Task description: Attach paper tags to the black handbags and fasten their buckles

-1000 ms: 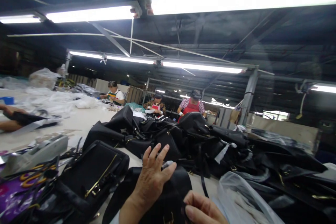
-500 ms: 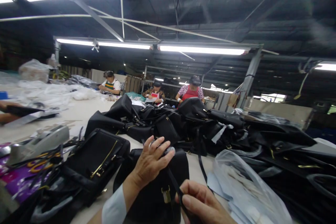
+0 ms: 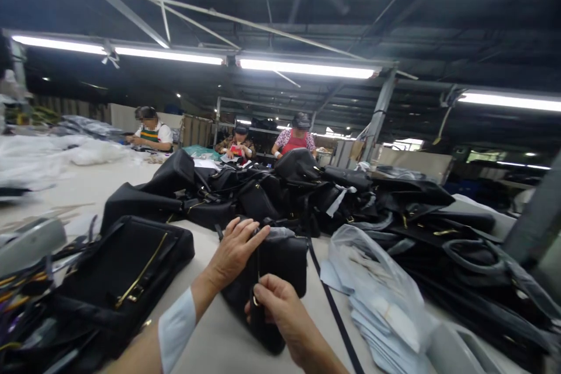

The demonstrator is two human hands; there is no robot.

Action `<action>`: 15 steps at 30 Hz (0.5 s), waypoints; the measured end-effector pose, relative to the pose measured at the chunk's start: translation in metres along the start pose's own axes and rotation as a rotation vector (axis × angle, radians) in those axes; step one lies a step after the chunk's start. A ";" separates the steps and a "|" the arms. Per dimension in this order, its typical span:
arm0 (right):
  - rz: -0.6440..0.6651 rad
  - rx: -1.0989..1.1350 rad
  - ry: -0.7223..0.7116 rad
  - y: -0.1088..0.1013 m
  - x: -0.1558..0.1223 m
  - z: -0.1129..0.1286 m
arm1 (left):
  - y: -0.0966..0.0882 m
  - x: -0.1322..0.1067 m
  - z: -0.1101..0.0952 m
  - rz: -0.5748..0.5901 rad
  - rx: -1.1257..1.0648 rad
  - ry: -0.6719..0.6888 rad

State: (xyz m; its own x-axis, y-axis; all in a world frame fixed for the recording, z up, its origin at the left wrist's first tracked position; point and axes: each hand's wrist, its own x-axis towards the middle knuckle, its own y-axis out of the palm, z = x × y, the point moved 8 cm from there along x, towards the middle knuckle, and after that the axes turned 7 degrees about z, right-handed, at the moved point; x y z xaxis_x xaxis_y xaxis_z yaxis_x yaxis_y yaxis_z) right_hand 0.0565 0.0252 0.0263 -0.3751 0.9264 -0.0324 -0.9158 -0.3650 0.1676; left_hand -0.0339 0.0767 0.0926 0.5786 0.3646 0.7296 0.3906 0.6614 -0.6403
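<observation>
A black handbag (image 3: 287, 263) stands on the pale table in front of me, turned with its side partly toward me. My left hand (image 3: 236, 251) is closed over its top, beside a handle wrapped in clear plastic (image 3: 280, 233). At the near side of the bag, the thumb and fingers of my right hand (image 3: 280, 307) pinch a black strap (image 3: 258, 266) by a small gold-coloured metal fitting (image 3: 256, 299). My fingers partly hide how the fitting sits on the strap.
Another black bag with a gold zip (image 3: 142, 272) lies to the left, near scissors and a grey device (image 3: 33, 245). Black bags (image 3: 258, 198) are heaped ahead. To the right lie a clear plastic bag (image 3: 372, 263) and pale blue sheets (image 3: 385, 327). Several people sit beyond.
The handbag has turned from its clasp side to a narrower side. My right hand has moved left against it, still holding the strap. My left hand has closed on the top; the view has shifted right.
</observation>
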 end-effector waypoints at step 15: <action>-0.170 -0.070 -0.107 -0.030 0.000 -0.001 | -0.019 0.024 0.002 0.073 -0.158 -0.220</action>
State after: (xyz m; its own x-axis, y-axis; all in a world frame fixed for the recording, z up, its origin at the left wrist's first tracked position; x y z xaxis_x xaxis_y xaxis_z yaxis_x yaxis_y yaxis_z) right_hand 0.0834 0.0364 0.0203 -0.2007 0.9783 0.0511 -0.9737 -0.2049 0.0994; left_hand -0.0285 0.0746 0.1228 0.4469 0.5525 0.7036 0.4701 0.5241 -0.7102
